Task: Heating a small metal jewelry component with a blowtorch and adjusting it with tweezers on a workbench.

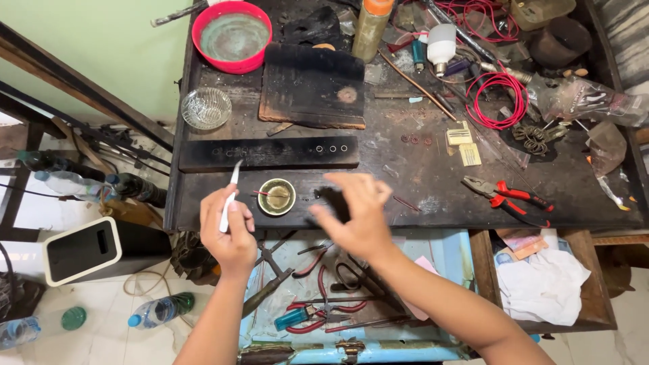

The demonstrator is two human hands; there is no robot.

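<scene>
My left hand grips white tweezers, tips pointing up and away, just left of a small round brass dish that holds a thin red-tipped piece. My right hand hovers blurred over the near edge of the dark workbench, fingers spread, over a small dark object partly hidden beneath it. I cannot tell whether the fingers touch it.
A long black strip with holes and a black slab lie beyond the dish. Red bowl, glass dish, red wire coil and red-handled pliers sit around. An open blue drawer of tools is below my arms.
</scene>
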